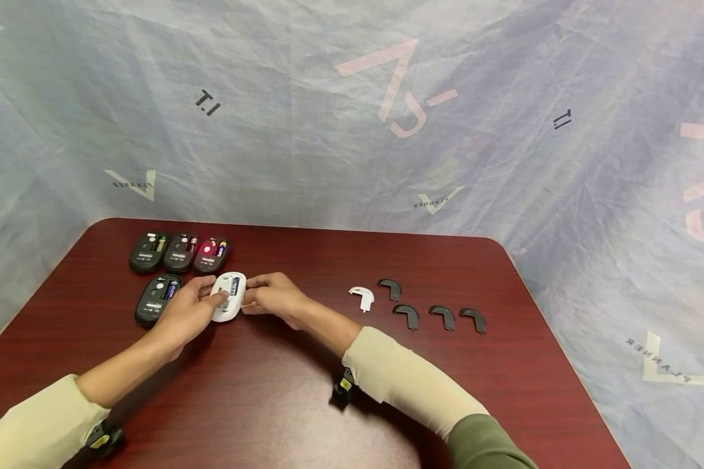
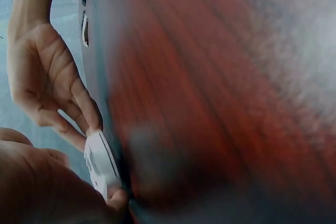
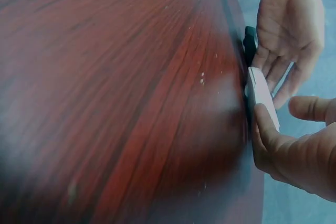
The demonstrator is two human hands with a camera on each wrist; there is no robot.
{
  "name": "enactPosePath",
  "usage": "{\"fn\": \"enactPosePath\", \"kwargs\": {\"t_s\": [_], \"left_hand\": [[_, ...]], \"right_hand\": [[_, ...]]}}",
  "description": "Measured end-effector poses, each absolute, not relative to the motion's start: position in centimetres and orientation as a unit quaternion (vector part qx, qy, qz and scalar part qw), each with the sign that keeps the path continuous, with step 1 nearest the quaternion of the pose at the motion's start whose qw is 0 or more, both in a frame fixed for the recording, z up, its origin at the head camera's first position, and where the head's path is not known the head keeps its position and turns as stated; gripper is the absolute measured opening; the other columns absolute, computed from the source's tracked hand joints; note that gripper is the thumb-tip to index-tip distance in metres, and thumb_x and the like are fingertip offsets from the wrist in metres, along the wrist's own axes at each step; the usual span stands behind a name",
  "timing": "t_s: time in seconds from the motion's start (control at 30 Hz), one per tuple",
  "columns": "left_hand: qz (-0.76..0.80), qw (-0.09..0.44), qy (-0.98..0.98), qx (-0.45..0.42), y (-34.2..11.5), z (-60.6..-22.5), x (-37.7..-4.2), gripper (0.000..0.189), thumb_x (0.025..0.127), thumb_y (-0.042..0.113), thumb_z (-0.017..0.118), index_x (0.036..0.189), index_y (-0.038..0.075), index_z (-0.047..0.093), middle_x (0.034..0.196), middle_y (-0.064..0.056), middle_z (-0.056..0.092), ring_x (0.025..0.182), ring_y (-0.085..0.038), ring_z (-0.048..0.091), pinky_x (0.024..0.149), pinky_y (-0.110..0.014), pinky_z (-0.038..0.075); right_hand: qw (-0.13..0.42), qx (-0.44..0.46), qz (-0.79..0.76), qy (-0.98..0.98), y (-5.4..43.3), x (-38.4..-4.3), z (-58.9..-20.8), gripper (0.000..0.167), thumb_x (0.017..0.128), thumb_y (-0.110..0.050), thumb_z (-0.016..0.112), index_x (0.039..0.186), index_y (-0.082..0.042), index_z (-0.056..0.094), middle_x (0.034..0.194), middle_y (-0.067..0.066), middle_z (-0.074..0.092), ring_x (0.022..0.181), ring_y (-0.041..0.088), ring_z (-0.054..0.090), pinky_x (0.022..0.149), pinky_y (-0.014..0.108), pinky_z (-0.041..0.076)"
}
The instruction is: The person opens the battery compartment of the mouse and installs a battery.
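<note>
A white computer mouse (image 1: 228, 297) is held bottom side up near the table's left side, a blue battery (image 1: 234, 285) in its open compartment. My left hand (image 1: 190, 309) grips it from the left, thumb across its underside and fingers at the far edge. On its opposite side, my right hand (image 1: 274, 299) touches the edge with loosely bent fingers. In the right wrist view, the right fingers (image 3: 268, 127) lie along the white mouse's side, the thumb apart from it. Beside the left hand lies a black mouse (image 1: 152, 301), also upturned, with a blue battery.
Behind the hands, three dark upturned mice (image 1: 178, 253) stand in a row with batteries in them; the rightmost glows red. Right of centre lie a white battery cover (image 1: 362, 298) and several black covers (image 1: 407, 316). Printed fabric (image 1: 305, 130) hangs behind the table (image 1: 305, 417).
</note>
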State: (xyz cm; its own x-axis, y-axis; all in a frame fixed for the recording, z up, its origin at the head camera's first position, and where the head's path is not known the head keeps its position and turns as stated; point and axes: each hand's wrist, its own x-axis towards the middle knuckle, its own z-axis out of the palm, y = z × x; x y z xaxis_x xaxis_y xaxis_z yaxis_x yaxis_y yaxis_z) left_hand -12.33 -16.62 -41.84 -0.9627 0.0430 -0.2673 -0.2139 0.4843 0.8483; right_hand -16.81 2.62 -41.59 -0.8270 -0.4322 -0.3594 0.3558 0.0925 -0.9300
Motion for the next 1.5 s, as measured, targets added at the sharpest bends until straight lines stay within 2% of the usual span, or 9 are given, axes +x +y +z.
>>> {"fn": "enactPosePath", "kwargs": {"t_s": [0.23, 0.5, 0.67, 1.0, 1.27, 1.5], "left_hand": [[0.502, 0.134, 0.852, -0.070, -17.6, -41.6, -11.9, 0.075, 0.122, 0.028, 0.044, 0.174, -0.014, 0.011, 0.175, -0.041, 0.033, 0.162, -0.047, 0.038, 0.132, -0.062, 0.039], [0.497, 0.134, 0.854, -0.074, -18.6, -41.7, -12.1, 0.077, 0.122, 0.031, 0.042, 0.174, -0.014, 0.008, 0.176, -0.041, 0.030, 0.161, -0.048, 0.038, 0.132, -0.063, 0.038], [0.491, 0.131, 0.858, -0.072, -19.1, -41.8, -12.1, 0.076, 0.122, 0.032, 0.042, 0.174, -0.014, 0.010, 0.175, -0.040, 0.033, 0.156, -0.046, 0.041, 0.126, -0.059, 0.041], [0.480, 0.127, 0.866, -0.062, -19.7, -41.9, -11.9, 0.075, 0.122, 0.032, 0.040, 0.173, -0.016, 0.013, 0.173, -0.041, 0.034, 0.154, -0.049, 0.041, 0.127, -0.065, 0.040], [0.473, 0.119, 0.871, -0.062, -19.7, -41.9, -11.8, 0.071, 0.122, 0.032, 0.041, 0.172, -0.015, 0.020, 0.168, -0.038, 0.042, 0.147, -0.047, 0.047, 0.120, -0.060, 0.044], [0.458, 0.103, 0.881, -0.061, -19.6, -41.7, -11.4, 0.072, 0.122, 0.033, 0.043, 0.172, -0.014, 0.021, 0.166, -0.040, 0.045, 0.146, -0.049, 0.047, 0.120, -0.064, 0.042]], "right_hand": [[0.302, -0.020, -0.681, 0.667, 0.6, -16.8, -41.7, 0.051, 0.096, 0.013, 0.065, 0.147, 0.016, 0.061, 0.118, 0.017, 0.078, 0.110, 0.028, 0.080, 0.102, 0.036, 0.069], [0.305, -0.004, -0.700, 0.646, -0.8, -16.8, -41.6, 0.056, 0.095, 0.015, 0.065, 0.150, 0.016, 0.059, 0.122, 0.020, 0.077, 0.124, 0.040, 0.079, 0.107, 0.043, 0.068], [0.302, 0.003, -0.704, 0.643, -1.6, -16.9, -41.6, 0.056, 0.094, 0.016, 0.065, 0.149, 0.016, 0.059, 0.122, 0.021, 0.077, 0.125, 0.042, 0.078, 0.107, 0.045, 0.068], [0.299, 0.012, -0.705, 0.643, -2.6, -16.7, -41.6, 0.055, 0.093, 0.017, 0.064, 0.148, 0.016, 0.059, 0.121, 0.023, 0.078, 0.127, 0.045, 0.077, 0.110, 0.049, 0.066], [0.298, 0.009, -0.705, 0.644, -2.7, -16.7, -41.8, 0.051, 0.093, 0.017, 0.063, 0.143, 0.015, 0.062, 0.117, 0.023, 0.079, 0.127, 0.047, 0.077, 0.108, 0.048, 0.067], [0.302, 0.007, -0.700, 0.647, -2.6, -16.9, -41.8, 0.050, 0.093, 0.016, 0.064, 0.143, 0.014, 0.062, 0.117, 0.025, 0.080, 0.127, 0.048, 0.077, 0.109, 0.049, 0.066]]}}
